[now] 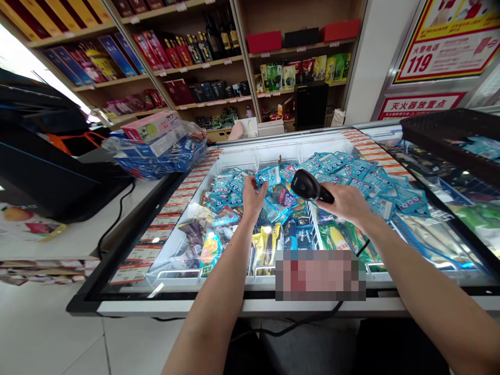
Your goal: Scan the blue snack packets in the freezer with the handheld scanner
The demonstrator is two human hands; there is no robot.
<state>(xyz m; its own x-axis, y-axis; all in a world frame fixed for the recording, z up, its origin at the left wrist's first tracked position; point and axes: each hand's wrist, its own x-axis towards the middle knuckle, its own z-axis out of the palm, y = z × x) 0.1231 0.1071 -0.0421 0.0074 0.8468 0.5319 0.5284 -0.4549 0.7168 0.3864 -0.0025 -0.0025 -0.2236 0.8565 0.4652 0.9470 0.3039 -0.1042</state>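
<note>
Black scanner (305, 186) in right-hand fingers (335, 189)

back shelves (291, 18): crammed with boxes, bags and some dark bottles (213, 39)
tall black box (311, 105): standing by the right-hand shelving
wall poster (441, 57): big red 119 on it, red-bordered sign (422, 105) just underneath
plastic-wrapped pack (167, 154): mostly blue, sitting at left, pink box (150, 126) on top lol
black machine (42, 172): parked way over at far left
</note>
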